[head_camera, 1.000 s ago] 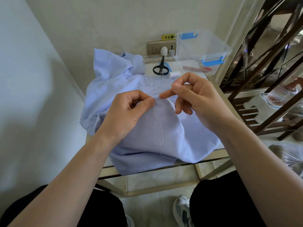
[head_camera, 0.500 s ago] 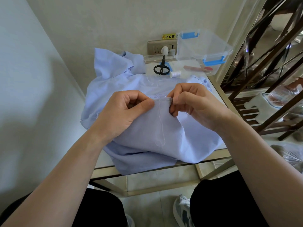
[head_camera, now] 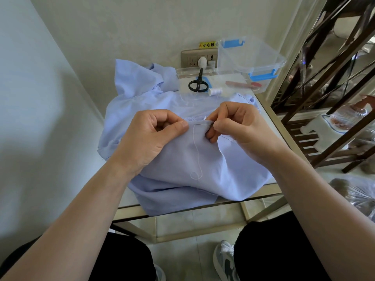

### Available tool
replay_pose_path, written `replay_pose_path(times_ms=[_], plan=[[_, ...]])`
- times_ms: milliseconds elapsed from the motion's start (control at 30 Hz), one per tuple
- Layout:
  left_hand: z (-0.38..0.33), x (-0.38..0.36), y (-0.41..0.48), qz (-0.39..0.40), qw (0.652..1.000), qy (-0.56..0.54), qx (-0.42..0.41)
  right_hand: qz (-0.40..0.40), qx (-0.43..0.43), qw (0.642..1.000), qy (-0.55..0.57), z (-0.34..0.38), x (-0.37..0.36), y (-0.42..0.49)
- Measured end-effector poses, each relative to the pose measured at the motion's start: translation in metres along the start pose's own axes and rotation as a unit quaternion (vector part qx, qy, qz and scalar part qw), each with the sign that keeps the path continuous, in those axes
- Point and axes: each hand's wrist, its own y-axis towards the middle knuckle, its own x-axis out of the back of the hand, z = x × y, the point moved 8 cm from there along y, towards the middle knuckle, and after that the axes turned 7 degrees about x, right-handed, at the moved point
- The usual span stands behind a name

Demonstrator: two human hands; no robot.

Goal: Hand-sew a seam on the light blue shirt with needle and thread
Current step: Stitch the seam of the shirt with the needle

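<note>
The light blue shirt [head_camera: 182,159] lies bunched over a small glass table. My left hand [head_camera: 150,138] pinches a raised fold of the shirt between thumb and curled fingers. My right hand [head_camera: 239,126] pinches the needle [head_camera: 203,124], which lies level and points left toward the left thumb at the fold's edge. White thread [head_camera: 197,157] hangs from the needle down the cloth and ends in a small loop.
Black scissors [head_camera: 198,84] and a white thread spool [head_camera: 215,91] sit at the back, next to a clear plastic box with blue clips [head_camera: 251,59]. A wall socket [head_camera: 198,57] is behind. A dark wooden rack [head_camera: 324,98] stands right. The glass table's front edge [head_camera: 182,207] is near my knees.
My right hand came down from a raised position to the fold and now holds the needle level against the cloth. The left hand kept its pinch on the shirt.
</note>
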Motion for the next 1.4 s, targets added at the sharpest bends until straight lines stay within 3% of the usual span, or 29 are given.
replay_pose_path(times_ms=[933,1400], plan=[[0.0047,0.0030,0.0023,-0.032,0.999,0.016,-0.022,0.004,0.004,0.998,-0.058,0.0088,-0.0033,-0.0039],[0.0026,0.0013,0.0016,-0.064,0.993,0.078,-0.064,-0.014,0.004,0.993,-0.118,-0.0005,-0.0036,-0.0033]])
